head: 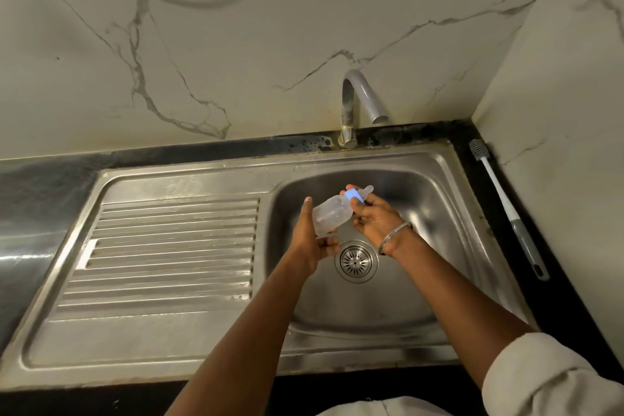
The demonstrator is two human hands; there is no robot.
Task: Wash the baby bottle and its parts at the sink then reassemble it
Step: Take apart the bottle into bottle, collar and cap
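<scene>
A clear baby bottle (pixel 331 214) is held tilted over the sink basin (pixel 422 199), its teat end pointing up and right. My left hand (pixel 312 240) grips the bottle's body near its base. My right hand (pixel 373 221) holds the blue collar (pixel 355 195) with thumb and fingers around it. The pale teat (pixel 366 191) sticks out past my right fingers. A thin bangle sits on my right wrist. No water runs from the tap.
The curved steel tap (pixel 361 98) stands behind the basin. A round drain strainer (pixel 355 260) lies below my hands. A ribbed drainboard (pixel 169 246) spreads to the left. A bottle brush (pixel 506 209) with a white and grey handle lies on the black counter at the right.
</scene>
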